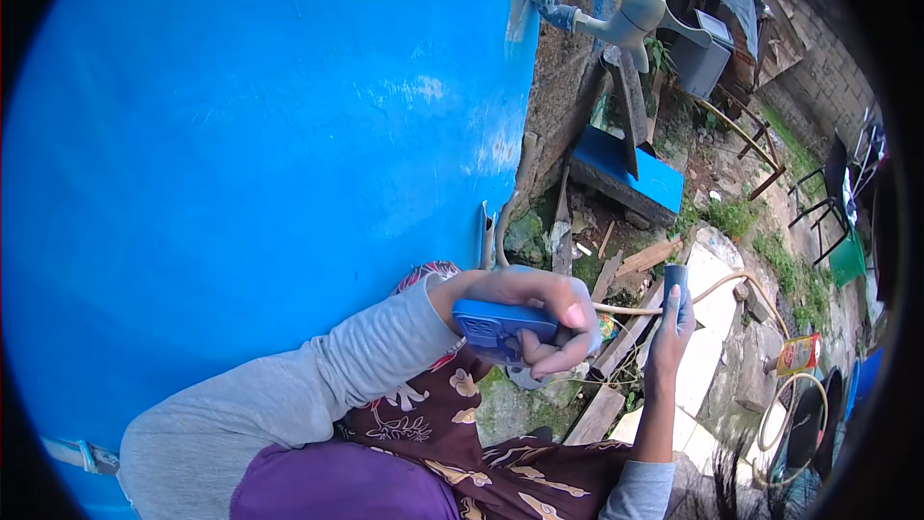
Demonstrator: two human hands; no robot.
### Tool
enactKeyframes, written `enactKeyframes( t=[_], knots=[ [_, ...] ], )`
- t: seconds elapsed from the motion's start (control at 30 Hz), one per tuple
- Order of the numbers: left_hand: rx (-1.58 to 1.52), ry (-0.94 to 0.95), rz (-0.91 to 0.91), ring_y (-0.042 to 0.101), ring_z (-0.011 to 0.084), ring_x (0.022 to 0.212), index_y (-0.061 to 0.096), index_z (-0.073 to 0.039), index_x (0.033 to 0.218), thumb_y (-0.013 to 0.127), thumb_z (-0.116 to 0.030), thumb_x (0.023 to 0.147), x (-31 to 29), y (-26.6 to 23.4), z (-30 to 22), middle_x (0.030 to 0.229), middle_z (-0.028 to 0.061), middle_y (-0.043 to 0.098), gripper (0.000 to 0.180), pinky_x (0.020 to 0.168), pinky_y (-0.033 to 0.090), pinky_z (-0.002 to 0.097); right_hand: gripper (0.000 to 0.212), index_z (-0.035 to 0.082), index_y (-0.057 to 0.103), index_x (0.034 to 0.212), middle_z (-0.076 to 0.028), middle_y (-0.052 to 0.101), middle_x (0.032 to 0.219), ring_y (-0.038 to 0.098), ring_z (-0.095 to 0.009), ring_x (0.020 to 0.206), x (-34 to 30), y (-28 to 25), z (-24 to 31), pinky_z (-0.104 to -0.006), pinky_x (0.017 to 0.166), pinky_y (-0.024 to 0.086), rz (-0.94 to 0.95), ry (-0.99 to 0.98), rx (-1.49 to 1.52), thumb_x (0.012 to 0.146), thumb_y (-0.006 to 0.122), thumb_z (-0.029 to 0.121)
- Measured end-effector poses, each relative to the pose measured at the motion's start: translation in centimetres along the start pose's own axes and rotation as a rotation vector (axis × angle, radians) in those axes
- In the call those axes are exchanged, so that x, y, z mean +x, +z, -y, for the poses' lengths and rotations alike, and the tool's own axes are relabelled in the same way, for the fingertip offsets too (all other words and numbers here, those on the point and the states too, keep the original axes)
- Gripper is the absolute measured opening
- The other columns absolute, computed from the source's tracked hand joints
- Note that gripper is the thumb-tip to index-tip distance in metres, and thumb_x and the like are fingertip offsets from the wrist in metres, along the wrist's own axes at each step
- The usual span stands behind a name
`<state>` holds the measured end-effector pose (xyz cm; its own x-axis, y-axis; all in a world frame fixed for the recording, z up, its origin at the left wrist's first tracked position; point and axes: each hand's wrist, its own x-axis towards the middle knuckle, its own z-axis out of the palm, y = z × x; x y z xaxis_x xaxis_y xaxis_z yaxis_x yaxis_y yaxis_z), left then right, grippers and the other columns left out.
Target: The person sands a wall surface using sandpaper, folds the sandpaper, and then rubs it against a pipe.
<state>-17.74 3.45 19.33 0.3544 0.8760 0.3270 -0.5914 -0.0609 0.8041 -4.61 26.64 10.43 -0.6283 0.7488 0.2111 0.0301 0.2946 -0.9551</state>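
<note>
My left hand (553,300) is closed around a phone in a blue case (499,320), its camera lenses showing. Grey smears, perhaps mud or cement, seem to coat some of those fingers. To the right, my right hand (671,332) grips a short grey tube (677,277), which stands upright out of the fist. I cannot tell whether it is a piece of pipe. Both arms have grey sleeves, and a dark brown patterned cloth (404,414) covers my lap beneath them.
A large blue wall or tank surface (289,135) fills the left. A cream tap (635,19) juts out above. A blue-topped slab (630,173), planks (597,414), pale tiles (707,289) and a beige hose (741,276) lie on the ground. A green bucket (847,258) stands far right.
</note>
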Motion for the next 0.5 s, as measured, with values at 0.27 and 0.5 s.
enactKeyframes(
  t=[0.27,0.5],
  knots=[
    [0.36,-0.595,0.573,0.057,0.0173,0.065,0.072,0.002,0.084,0.043,-0.025,0.091,4.0,3.2,9.9,0.077,0.0082,0.068,0.039,0.062,0.045,0.0336,0.048,-0.002,0.052,0.134,-0.005,0.059,0.116,0.051,-0.01,0.099,-1.9,10.7,9.4,-0.029,0.09,0.04,0.157,0.007,0.31,0.103,0.048,0.034],
    [0.766,-0.832,0.768,0.061,0.0184,0.084,0.064,0.004,0.108,0.066,-0.028,0.09,1.6,3.1,20.6,0.093,0.017,0.066,0.037,0.071,0.048,0.0331,0.049,-0.001,0.034,0.148,-0.018,0.037,0.151,0.032,-0.026,0.14,-2.7,20.4,15.0,-0.0389,0.115,0.023,0.505,-0.527,0.369,0.105,0.038,0.023]
  ],
)
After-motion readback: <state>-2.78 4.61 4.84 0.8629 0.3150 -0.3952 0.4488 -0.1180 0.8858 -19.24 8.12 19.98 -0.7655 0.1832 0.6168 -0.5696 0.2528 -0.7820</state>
